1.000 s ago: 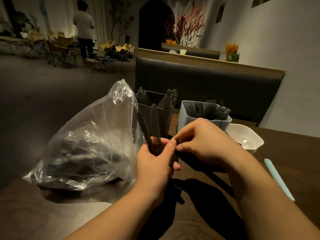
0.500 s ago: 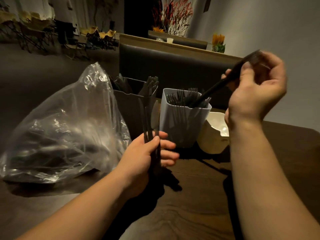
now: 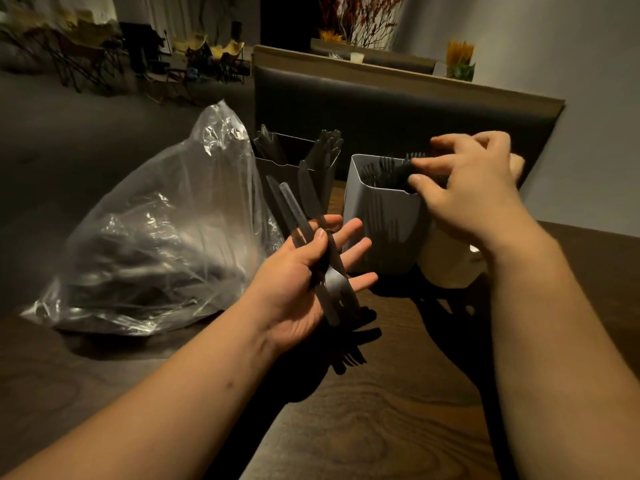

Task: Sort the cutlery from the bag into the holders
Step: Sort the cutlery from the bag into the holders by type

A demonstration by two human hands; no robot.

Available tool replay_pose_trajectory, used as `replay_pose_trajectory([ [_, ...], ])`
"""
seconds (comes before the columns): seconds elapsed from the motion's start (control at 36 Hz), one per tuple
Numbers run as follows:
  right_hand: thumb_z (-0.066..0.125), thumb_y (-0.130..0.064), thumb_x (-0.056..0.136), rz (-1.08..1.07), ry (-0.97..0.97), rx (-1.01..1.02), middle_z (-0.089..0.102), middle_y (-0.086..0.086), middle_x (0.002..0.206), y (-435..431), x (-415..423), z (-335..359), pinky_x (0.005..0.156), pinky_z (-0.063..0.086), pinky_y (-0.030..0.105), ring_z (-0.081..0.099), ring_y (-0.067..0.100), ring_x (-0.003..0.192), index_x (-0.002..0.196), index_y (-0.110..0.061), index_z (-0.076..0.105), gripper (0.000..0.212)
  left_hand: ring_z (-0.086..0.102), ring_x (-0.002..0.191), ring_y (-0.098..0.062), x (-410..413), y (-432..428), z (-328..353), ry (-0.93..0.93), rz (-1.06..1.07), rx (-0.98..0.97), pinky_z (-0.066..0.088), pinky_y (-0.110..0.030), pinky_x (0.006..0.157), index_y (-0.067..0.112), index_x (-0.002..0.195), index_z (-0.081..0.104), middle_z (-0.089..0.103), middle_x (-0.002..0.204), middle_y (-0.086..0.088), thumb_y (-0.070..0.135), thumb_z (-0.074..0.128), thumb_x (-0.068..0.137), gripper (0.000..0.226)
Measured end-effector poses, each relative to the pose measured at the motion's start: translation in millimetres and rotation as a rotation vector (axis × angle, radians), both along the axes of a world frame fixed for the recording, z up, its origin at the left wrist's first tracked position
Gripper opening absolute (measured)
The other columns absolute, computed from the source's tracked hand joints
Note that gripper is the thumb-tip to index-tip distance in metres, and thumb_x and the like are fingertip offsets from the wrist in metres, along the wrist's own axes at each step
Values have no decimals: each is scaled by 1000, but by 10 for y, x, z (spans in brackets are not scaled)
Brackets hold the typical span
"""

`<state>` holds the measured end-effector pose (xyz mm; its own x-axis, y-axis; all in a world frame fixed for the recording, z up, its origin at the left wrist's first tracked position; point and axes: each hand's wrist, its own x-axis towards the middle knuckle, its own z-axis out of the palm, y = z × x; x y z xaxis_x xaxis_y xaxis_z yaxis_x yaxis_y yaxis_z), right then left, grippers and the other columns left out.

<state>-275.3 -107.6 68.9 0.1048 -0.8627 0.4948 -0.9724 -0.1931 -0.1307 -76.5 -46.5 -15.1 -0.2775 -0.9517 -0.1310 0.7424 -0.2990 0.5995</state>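
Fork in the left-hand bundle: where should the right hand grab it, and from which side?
Pinch the fork at its neck, just above the tines, coming from the right. The head lies exposed over the left hand's spread fingers; its handle runs under the thumb among the knives.

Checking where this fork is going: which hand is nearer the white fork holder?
Right. The right hand is at the rim of the white fork holder, pinching a fork; the left hand, gripping a cutlery bundle, is lower, in front of it.
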Motion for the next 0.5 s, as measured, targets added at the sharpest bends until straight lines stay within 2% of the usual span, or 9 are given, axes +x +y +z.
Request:
replay_pose_trajectory([
  [0.06,60,-40,97,38,10,-26,53,2,142,79,20,67,106,33,50,36,30,134,136,-28,60,41,70,110,-32,0,6,6,23,-2,-4,51,-62,94,12,120,58,73,119,-12,14,35,107,26],
  [0.08,61,-37,96,103,-28,-56,59,4,133,132,55,96,102,41,46,45,28,126,132,-25,62,38,70,110,-33,1,6,6,27,3,-10,51,-59,96,12,118,58,73,119,-13,13,35,107,25],
  [0.14,62,-33,95,263,-119,-35,65,-1,106,291,178,162,85,48,30,58,16,101,111,-23,67,19,70,110,-33,8,1,-6,31,22,-20,50,-56,99,11,119,57,72,119,-14,12,35,107,25],
  [0.17,62,-35,94,335,-132,52,64,-6,95,373,245,189,78,46,24,58,10,90,99,-26,64,11,70,110,-33,11,-5,-10,37,31,-22,50,-55,100,10,120,56,72,119,-15,12,36,107,24],
  [0.25,63,-52,82,428,-25,500,62,-8,78,568,442,195,70,48,26,59,4,76,79,-30,60,22,70,109,-35,8,-12,7,83,44,-31,53,-53,96,9,118,52,72,118,-18,10,36,106,20],
  [0.31,69,-54,81,409,90,713,65,-9,70,622,555,116,64,49,22,61,0,68,76,-34,61,22,70,109,-35,-3,0,39,124,57,-32,57,-51,89,8,117,50,72,117,-19,11,35,106,18],
  [0.39,78,-42,82,442,51,788,70,-10,72,604,666,-6,52,48,12,64,-4,60,90,-34,70,13,71,108,-32,-9,20,64,130,77,-38,62,-47,75,10,113,49,73,116,-17,12,35,108,16],
  [0.44,79,-30,84,428,-30,822,73,-2,77,564,685,-30,56,55,17,69,4,63,95,-21,72,16,71,106,-31,-5,31,71,97,78,-53,62,-45,69,9,112,49,73,115,-16,14,36,108,15],
  [0.5,80,-17,84,395,-123,865,73,5,77,546,672,-21,63,62,31,73,16,67,85,-13,67,14,71,95,-30,-7,46,80,30,97,-60,61,-47,69,9,115,47,75,110,-15,16,38,108,14],
])
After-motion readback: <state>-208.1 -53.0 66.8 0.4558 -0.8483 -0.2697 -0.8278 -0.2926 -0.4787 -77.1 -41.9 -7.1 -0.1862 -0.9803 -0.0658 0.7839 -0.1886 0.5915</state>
